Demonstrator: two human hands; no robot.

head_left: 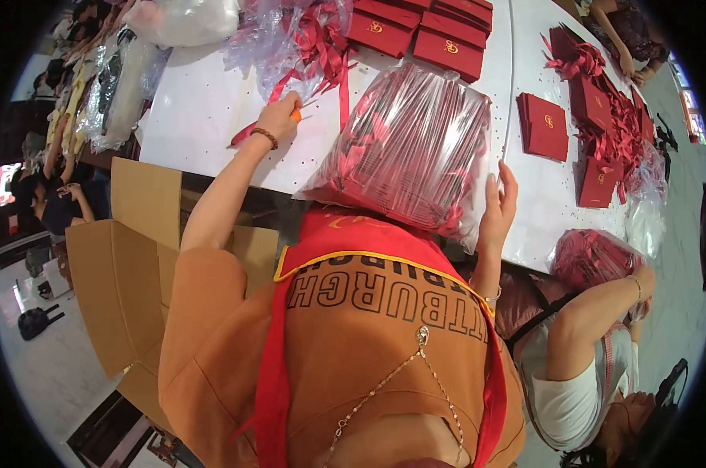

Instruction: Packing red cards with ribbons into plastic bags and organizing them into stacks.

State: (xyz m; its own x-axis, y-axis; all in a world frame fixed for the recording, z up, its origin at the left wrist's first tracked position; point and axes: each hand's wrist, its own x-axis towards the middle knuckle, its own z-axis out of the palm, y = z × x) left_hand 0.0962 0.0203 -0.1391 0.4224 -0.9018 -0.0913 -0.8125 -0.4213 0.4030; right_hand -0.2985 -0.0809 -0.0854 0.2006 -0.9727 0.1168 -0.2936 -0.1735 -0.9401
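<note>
My left hand (281, 118) is closed around a small orange-handled tool (296, 115) on the white table, and its blade is too small to make out. Red ribbon (244, 136) lies beside that hand. In front of me a clear plastic bag (415, 148) packed with red paper bags rests at the table's near edge. My right hand (501, 199) is upright at the bag's right side, fingers stretched and holding nothing; I cannot tell whether it touches the plastic.
Stacks of red paper bags (450, 48) and a plastic bag of ribbons (290, 39) lie at the back. More red bags (543, 126) lie right. An open cardboard box (127, 288) stands at my left. A co-worker (587, 351) sits at my right with another filled bag (595, 257).
</note>
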